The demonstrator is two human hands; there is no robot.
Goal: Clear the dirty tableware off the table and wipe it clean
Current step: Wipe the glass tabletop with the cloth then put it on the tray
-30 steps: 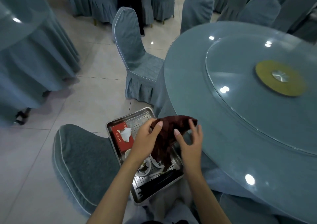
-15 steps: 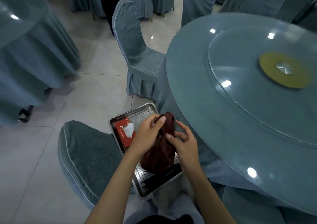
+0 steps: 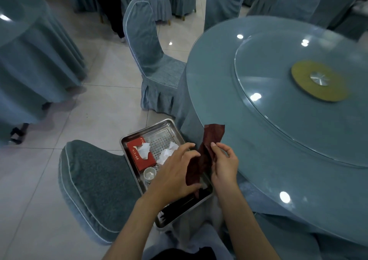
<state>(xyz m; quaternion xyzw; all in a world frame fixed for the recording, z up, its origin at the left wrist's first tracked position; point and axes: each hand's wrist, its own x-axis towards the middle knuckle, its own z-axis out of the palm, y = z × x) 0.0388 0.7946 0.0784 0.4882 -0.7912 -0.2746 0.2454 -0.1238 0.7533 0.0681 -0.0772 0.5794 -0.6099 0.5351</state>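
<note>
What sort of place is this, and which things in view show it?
Probably a restaurant banquet hall: a round table with a glass turntable, rows of cloth-covered chairs, and a steel tray of used tableware.

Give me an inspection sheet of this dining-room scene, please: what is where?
Surface: round glass-topped table with a turntable.
Job's things: dark red cloth; metal tray holding a small cup and dark sticks.
Clutter: red tissue box and crumpled tissues in the tray.
Hands: right hand pinches the cloth; left hand touches it, grip unclear.
Cables: nothing seen.
Surroundings: covered chairs, tiled floor.
</note>
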